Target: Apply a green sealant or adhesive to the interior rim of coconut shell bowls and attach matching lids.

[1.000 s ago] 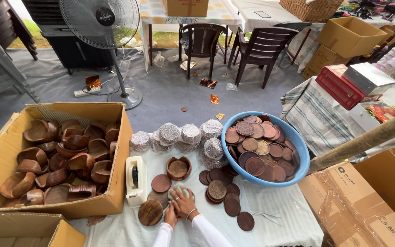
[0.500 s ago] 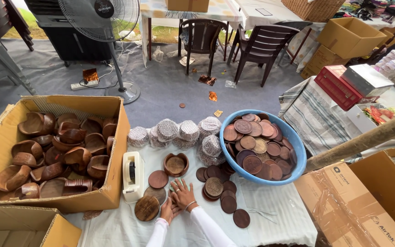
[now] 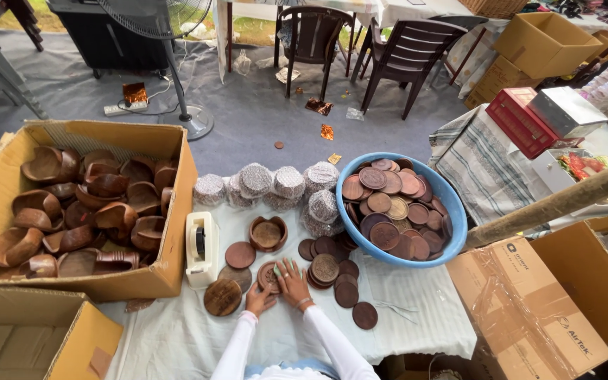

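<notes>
Grey matting floor (image 3: 248, 119) across the upper middle of the frame, littered with foil scraps. Two dark plastic chairs (image 3: 395, 56) at top centre, beside a cloth-covered table (image 3: 402, 10). Pedestal fan (image 3: 167, 42) at upper left, power strip (image 3: 124, 108) near its base. Daylight, soft and even.

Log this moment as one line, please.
left hand on wooden disc | right hand flat on same disc | tape dispenser left | blue basin of discs right
</notes>
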